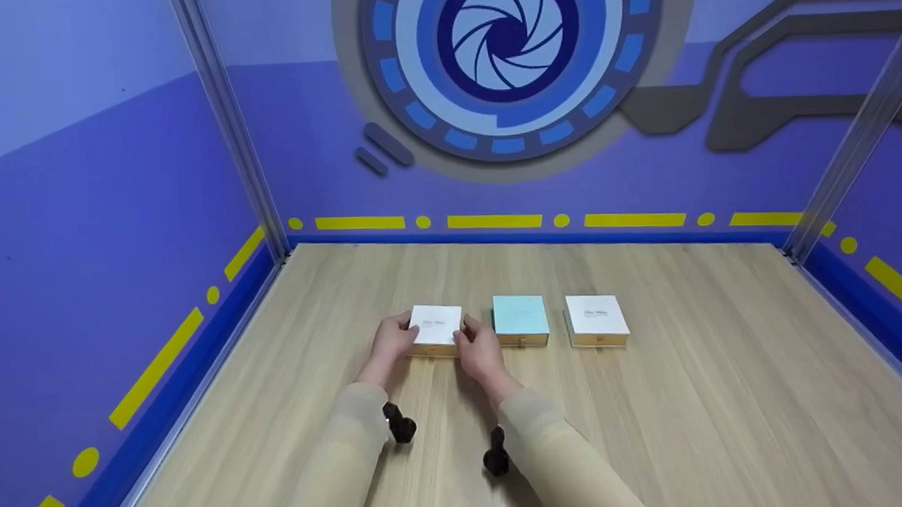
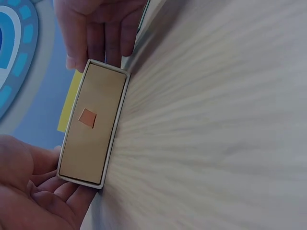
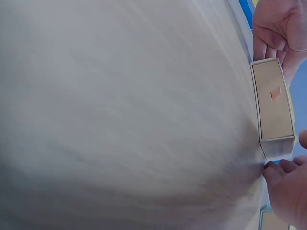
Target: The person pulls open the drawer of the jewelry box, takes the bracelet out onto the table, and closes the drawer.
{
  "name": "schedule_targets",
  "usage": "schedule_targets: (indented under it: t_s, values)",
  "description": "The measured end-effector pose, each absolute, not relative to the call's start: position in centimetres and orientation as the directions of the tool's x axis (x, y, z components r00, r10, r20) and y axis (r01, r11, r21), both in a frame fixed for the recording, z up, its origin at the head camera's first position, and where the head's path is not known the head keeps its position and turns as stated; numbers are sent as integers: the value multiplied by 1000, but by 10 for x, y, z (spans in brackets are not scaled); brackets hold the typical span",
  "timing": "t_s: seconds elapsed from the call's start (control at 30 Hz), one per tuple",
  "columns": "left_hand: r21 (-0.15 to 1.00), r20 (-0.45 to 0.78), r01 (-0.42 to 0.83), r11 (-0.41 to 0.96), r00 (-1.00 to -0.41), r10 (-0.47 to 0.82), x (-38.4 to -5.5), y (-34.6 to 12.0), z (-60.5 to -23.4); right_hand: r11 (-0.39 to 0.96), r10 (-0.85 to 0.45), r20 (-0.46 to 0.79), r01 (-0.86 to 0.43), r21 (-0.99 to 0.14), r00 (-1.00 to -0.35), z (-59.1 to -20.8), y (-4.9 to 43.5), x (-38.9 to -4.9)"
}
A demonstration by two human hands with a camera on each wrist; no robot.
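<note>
A small white drawer box [image 1: 436, 325] with faint lettering on its lid lies between the two hands. Its tan front carries a small orange-brown pull tab [image 2: 88, 118]. My left hand [image 1: 394, 338] grips the left side, thumb at the top edge and fingers along the side. On the right side, my right hand [image 1: 481, 351] holds it with the thumb by the near top corner. Whether the box touches the table or is slightly raised, I cannot tell. Just right of it stands a light-blue drawer box [image 1: 521, 315], and farther right a second white drawer box [image 1: 596, 316].
All three boxes are in a rough row across a wood-grain table [image 1: 696, 402]. Blue and purple printed panels [image 1: 305, 153] enclose the back and sides, joined by metal corner posts [image 1: 229, 119]. Dark devices [image 1: 495, 456] hang at both wrists.
</note>
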State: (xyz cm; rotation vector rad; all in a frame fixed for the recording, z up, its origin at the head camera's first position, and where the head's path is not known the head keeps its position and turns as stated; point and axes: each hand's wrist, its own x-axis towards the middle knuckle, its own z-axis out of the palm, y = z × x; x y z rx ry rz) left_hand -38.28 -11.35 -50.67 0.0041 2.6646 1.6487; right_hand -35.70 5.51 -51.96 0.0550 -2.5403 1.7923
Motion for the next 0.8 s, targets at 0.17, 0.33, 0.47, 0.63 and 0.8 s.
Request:
schedule_targets:
  t_s: [0.17,0.33,0.47,0.63,0.8]
  values:
    - [907,-49,-40,419,-999,11,-375,-111,-506,306,16,33,-26,-952,-999,-521,53,-356]
    - [920,-56,-38,389,-998,34,-368,-110,-506,247,38,20,-10,-969,-999,-523,51,-353]
    - [905,-41,-14,424,-998,54,-362,-110,-507,216,43,-14,23,-976,-999,-524,52,-349]
    - [883,-53,-17,469,-997,63,-354,-109,-506,206,32,-31,37,-978,-999,-524,56,-344]
    - [881,-40,-2,474,-997,70,-348,-106,-506,214,19,-26,30,-976,-999,-524,61,-339]
